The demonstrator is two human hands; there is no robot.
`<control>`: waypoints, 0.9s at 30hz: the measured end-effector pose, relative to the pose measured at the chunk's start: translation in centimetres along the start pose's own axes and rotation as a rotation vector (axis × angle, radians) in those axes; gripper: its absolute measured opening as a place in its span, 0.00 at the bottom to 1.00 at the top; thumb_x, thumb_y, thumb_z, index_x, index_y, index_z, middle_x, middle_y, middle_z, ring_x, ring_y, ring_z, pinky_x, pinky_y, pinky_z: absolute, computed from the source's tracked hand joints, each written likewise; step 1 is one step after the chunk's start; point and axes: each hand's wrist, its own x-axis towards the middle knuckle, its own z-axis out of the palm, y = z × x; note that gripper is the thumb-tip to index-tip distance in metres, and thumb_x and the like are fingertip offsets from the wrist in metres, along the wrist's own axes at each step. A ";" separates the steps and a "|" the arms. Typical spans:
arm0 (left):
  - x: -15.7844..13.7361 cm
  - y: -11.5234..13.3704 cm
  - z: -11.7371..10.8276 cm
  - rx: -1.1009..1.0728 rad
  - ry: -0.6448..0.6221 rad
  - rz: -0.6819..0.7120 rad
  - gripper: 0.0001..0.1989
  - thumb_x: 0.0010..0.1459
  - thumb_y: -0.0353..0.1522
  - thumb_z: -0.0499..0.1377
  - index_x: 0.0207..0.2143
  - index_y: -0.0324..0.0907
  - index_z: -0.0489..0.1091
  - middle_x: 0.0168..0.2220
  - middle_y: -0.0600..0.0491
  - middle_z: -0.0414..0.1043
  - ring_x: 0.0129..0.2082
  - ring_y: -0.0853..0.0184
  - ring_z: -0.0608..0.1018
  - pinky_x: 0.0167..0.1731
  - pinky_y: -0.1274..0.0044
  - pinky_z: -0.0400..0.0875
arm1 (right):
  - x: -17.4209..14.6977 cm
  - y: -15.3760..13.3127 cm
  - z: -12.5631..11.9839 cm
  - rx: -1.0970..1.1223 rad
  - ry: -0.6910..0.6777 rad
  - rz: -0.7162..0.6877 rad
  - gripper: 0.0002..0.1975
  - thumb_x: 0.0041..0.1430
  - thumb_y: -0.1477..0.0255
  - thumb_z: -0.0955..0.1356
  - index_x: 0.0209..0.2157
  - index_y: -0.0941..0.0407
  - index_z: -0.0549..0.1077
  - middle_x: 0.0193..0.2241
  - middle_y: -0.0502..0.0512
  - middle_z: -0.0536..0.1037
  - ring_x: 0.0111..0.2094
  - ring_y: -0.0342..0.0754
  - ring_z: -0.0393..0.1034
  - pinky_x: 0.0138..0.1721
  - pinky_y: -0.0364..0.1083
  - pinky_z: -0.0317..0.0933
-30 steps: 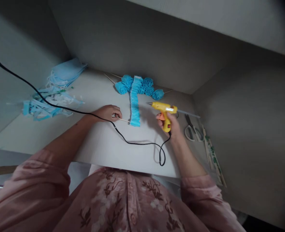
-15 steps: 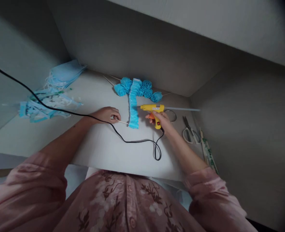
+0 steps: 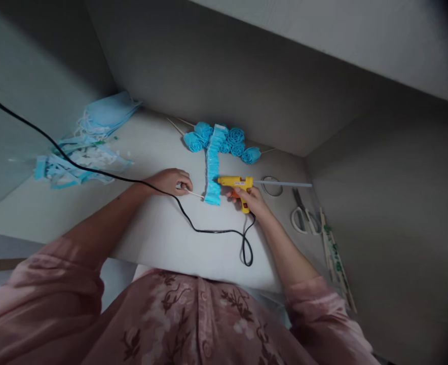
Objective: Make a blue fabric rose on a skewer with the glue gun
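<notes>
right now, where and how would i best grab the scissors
The scissors are probably best taken by the white handles, coming from the near side: they lie flat with both handles facing that way and the dark blades pointing away.

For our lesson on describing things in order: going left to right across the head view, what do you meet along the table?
Blue and white scraps → left hand → thin stick → pleated blue strip → body of the yellow glue gun → scissors → sticks at the far right.

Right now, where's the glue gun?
Head view, just right of centre: the yellow glue gun is in the right hand, its nozzle at the lower half of the blue pleated strip.
</notes>
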 end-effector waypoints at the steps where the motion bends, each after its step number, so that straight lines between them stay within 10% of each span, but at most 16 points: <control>1: 0.0 0.0 0.0 0.000 -0.002 0.000 0.05 0.59 0.31 0.62 0.35 0.42 0.79 0.29 0.55 0.74 0.30 0.71 0.74 0.35 0.81 0.65 | 0.0 0.0 0.1 -0.006 0.001 0.003 0.29 0.46 0.45 0.77 0.35 0.58 0.80 0.34 0.60 0.85 0.25 0.43 0.71 0.24 0.42 0.63; 27: 0.1 0.3 -0.2 -0.019 -0.007 0.001 0.06 0.59 0.31 0.62 0.34 0.42 0.79 0.29 0.54 0.75 0.30 0.71 0.75 0.35 0.81 0.66 | -0.8 -1.8 0.4 -0.003 0.051 -0.051 0.27 0.47 0.45 0.75 0.33 0.56 0.80 0.31 0.59 0.84 0.23 0.43 0.68 0.20 0.42 0.58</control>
